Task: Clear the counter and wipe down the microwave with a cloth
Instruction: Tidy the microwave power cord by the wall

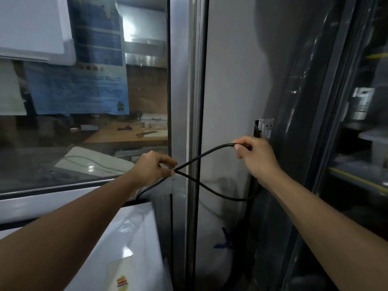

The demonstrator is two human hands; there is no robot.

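A black power cord [206, 153] crosses over itself in a loop in front of a metal window frame [182, 101]. My left hand [152, 168] pinches the cord where its two runs cross. My right hand [255, 156] grips the cord's upper end, just below a wall socket [265, 128]. From the crossing the cord drops behind the white top of the microwave [126, 248] at the lower left. No cloth is in view.
A glass window [84, 122] with blue notices fills the left, showing a wooden counter with a knife beyond. A grey wall [231, 80] lies ahead. A dark glass-door cabinet [357, 143] with shelves stands on the right. Something blue [224, 240] lies low by the wall.
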